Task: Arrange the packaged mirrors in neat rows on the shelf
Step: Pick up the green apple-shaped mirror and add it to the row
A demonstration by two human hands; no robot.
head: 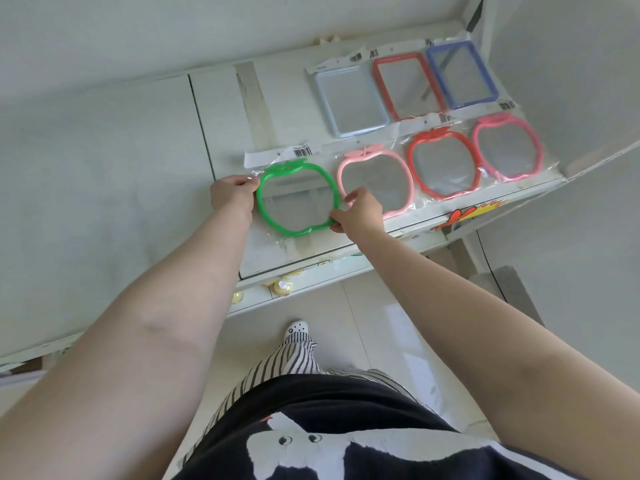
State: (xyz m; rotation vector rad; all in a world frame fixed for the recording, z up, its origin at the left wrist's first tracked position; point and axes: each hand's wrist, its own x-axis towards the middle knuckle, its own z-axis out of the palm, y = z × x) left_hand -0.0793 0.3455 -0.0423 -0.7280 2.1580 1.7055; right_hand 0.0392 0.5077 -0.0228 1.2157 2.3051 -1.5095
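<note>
Both hands, left hand and right hand, grip green mirror

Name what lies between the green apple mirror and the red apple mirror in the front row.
The light pink apple mirror lies between the green apple mirror and red apple mirror, shown in the head view.
</note>
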